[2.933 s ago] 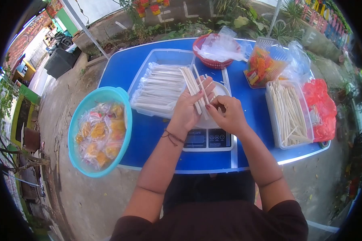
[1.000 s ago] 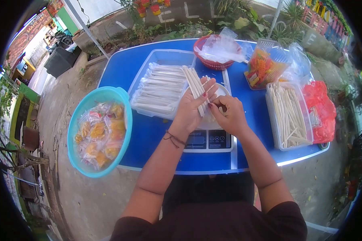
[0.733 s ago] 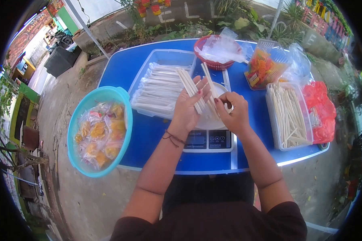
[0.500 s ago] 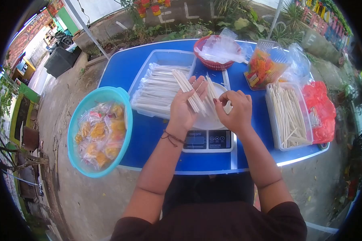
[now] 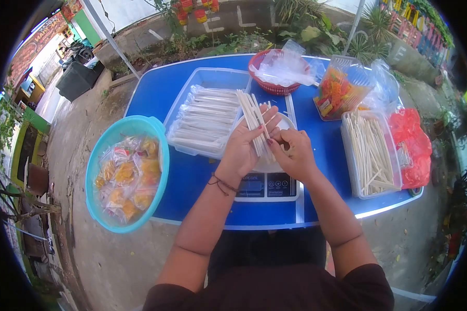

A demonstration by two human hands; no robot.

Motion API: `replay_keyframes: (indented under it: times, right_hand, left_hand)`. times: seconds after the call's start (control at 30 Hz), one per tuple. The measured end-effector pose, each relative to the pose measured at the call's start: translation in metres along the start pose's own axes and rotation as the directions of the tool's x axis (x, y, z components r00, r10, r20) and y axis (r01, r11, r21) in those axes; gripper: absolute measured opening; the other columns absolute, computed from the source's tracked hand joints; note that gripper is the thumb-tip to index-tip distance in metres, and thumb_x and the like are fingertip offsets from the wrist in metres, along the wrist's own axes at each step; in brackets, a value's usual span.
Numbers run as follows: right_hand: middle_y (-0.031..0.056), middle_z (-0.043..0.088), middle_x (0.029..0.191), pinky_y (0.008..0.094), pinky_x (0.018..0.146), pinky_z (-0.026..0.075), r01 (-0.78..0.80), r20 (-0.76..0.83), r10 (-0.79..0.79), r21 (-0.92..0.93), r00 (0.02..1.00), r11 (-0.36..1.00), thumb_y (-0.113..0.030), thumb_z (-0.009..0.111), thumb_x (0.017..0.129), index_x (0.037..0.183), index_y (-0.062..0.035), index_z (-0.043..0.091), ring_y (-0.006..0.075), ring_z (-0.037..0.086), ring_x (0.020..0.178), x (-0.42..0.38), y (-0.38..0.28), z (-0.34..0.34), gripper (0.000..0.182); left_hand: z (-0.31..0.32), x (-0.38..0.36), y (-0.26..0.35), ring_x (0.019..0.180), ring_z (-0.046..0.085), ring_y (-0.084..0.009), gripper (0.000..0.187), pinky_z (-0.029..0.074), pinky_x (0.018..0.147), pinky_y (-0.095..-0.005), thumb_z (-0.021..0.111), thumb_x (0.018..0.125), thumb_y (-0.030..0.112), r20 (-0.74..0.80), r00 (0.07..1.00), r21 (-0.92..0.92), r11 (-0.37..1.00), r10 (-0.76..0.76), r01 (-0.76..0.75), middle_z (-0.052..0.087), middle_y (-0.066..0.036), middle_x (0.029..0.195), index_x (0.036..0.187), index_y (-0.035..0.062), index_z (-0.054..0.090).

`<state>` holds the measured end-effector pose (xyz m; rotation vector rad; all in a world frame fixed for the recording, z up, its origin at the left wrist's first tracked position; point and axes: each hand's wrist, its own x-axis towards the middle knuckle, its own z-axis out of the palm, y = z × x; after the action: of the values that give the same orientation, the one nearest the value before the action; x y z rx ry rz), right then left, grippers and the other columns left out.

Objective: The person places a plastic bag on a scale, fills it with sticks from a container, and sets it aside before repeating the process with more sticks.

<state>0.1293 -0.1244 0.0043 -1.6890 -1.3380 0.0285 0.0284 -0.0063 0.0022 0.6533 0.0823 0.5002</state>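
My left hand point(image 5: 244, 145) is turned palm up, with its thumb closed over a bundle of thin pale sticks point(image 5: 251, 116). My right hand point(image 5: 291, 150) is closed, its fingers curled and its thumb tip against the lower right of the bundle. Whatever lies inside its fingers is hidden. Both hands are above a digital scale point(image 5: 269, 187), on which a white plate point(image 5: 286, 123) sits, partly covered by the hands. On the right, a clear plastic tub point(image 5: 346, 140) is full of similar loose sticks point(image 5: 368, 150).
Left of the scale, a clear tray point(image 5: 200, 75) holds sticks packed in plastic point(image 5: 205, 119). A turquoise basin point(image 5: 92, 199) contains bagged orange-yellow items. At the back are a red basket point(image 5: 275, 88) of clear bags and a container of orange packets point(image 5: 334, 96). A red plastic bag point(image 5: 412, 150) lies far right.
My right hand has come left to meet the bundle in my left hand. The sticks have shifted slightly right and now stand more upright. The view has moved a little.
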Motion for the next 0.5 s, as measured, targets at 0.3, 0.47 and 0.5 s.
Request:
replay_keyframes:
  times: [0.3, 0.47, 0.5]
  right_hand:
    - [0.0061, 0.059, 0.066, 0.0348, 0.065, 0.034, -0.020, -0.076, 0.021, 0.007, 0.997, 1.000, -0.012, 0.068, 0.083, 0.075, -0.0050, 0.064, 0.0211, 0.051, 0.060, 0.0022, -0.0008, -0.0038, 0.011]
    - [0.0028, 0.060, 0.065, 0.0359, 0.067, 0.033, 0.025, -0.143, -0.045, -0.141, 0.989, 0.990, -0.011, 0.068, 0.082, 0.074, -0.0085, 0.062, 0.0199, 0.053, 0.061, 0.0034, 0.0033, -0.0067, 0.010]
    - [0.0028, 0.060, 0.065, 0.0359, 0.067, 0.033, 0.026, -0.147, -0.048, -0.145, 0.988, 0.989, -0.011, 0.067, 0.082, 0.074, -0.0086, 0.062, 0.0201, 0.053, 0.061, 0.0034, 0.0034, -0.0063, 0.010]
  left_hand:
    - [-0.0032, 0.0018, 0.0020, 0.132, 0.046, -0.0339, 0.048, 0.042, 0.111, -0.0425, 0.037, 0.094, -0.007, -0.110, 0.991, 0.012, 0.997, 0.073, -0.072, 0.042, -0.024, 0.143, 0.141, -0.0046, 0.030]
    - [-0.0095, 0.0022, 0.0013, 0.131, 0.047, -0.0356, 0.044, 0.042, 0.111, -0.0424, 0.033, 0.094, -0.009, -0.204, 0.966, 0.026, 0.987, 0.160, -0.158, 0.045, -0.027, 0.139, 0.138, -0.0050, 0.033]
    - [-0.0087, 0.0021, 0.0015, 0.131, 0.047, -0.0356, 0.043, 0.042, 0.111, -0.0425, 0.032, 0.094, -0.009, -0.218, 0.962, 0.030, 0.986, 0.164, -0.162, 0.045, -0.027, 0.139, 0.138, -0.0050, 0.033]
